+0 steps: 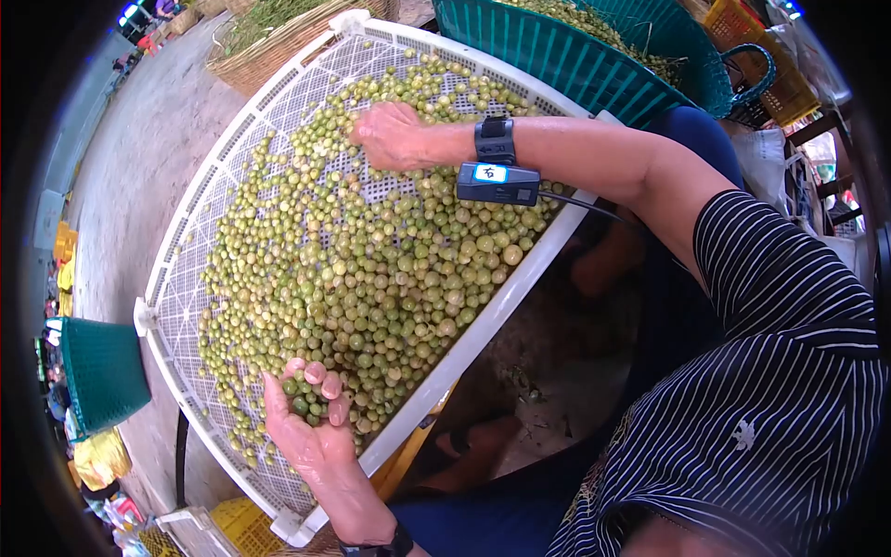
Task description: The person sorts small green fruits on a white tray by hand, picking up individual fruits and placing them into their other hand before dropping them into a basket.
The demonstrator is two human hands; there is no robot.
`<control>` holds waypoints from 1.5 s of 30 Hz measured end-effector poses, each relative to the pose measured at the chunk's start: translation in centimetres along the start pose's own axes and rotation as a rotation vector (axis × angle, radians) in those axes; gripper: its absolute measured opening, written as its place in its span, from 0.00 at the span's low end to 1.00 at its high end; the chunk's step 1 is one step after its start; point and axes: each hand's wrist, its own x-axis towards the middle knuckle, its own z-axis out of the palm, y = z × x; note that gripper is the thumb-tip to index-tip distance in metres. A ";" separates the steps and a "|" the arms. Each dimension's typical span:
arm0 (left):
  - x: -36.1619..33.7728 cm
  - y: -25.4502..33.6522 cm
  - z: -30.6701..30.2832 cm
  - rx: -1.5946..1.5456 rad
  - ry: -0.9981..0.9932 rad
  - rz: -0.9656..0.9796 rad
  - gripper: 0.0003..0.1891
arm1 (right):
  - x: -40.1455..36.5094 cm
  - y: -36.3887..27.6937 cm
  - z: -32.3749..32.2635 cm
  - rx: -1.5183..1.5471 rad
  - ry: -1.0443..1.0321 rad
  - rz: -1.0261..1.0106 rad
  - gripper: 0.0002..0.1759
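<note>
Small round yellow-green fruits (390, 269) cover much of a white mesh tray (190, 176), piled thickest along its near side. My left hand (311, 432) is at the tray's near left part, palm up, its fingers curled over several green fruits. Farther over, my right hand (390, 136) rests back-up on the fruits, with the fingers bent down and their tips hidden. A bare patch of mesh shows just below it. Whether my right hand has fruit inside it cannot be seen.
Beyond the tray stand a large teal basket (557, 60) with more produce and a wicker basket (269, 46) with green stems. Another teal basket (102, 376) is at the left, on the concrete floor (139, 158). Yellow crates (246, 527) sit beneath the tray's left corner.
</note>
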 end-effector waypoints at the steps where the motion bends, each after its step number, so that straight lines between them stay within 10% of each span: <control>1: 0.2 0.1 -0.3 -0.030 0.009 -0.003 0.15 | -0.3 -0.8 0.0 0.019 -0.165 0.058 0.14; 6: 0.5 0.6 -1.2 -0.038 -0.025 -0.021 0.11 | -2.6 -4.5 -1.0 0.194 -0.231 -0.121 0.16; 8: 0.4 1.0 -1.3 -0.014 -0.004 0.000 0.11 | -4.3 -6.8 -1.9 0.369 0.074 -0.440 0.11; 15: 0.1 2.6 -2.2 -0.046 -0.017 0.027 0.10 | -8.7 -15.0 -2.0 0.348 -0.158 -1.099 0.10; 27: -0.7 5.3 -4.1 -0.159 -0.111 0.083 0.10 | 1.7 -4.1 0.1 -0.079 -0.184 -0.501 0.16; 30: -1.0 5.4 -4.1 -0.179 -0.115 0.083 0.11 | -2.5 -6.1 -4.1 0.004 -0.465 -0.528 0.14; 32: -1.3 5.6 -3.8 -0.177 -0.091 0.102 0.11 | -8.0 -6.7 -4.5 0.441 -0.084 -0.845 0.08; 35: -2.2 6.4 -3.8 -0.189 -0.099 0.130 0.11 | -11.3 -6.1 -3.2 0.587 -0.036 -1.005 0.08; 38: -2.5 7.2 -4.8 -0.186 -0.150 0.160 0.12 | -8.8 -4.5 -1.8 0.390 -0.057 -0.677 0.09; 45: -1.6 8.5 -6.4 -0.270 -0.171 0.139 0.12 | -5.9 -8.9 -0.6 0.215 0.061 -0.693 0.03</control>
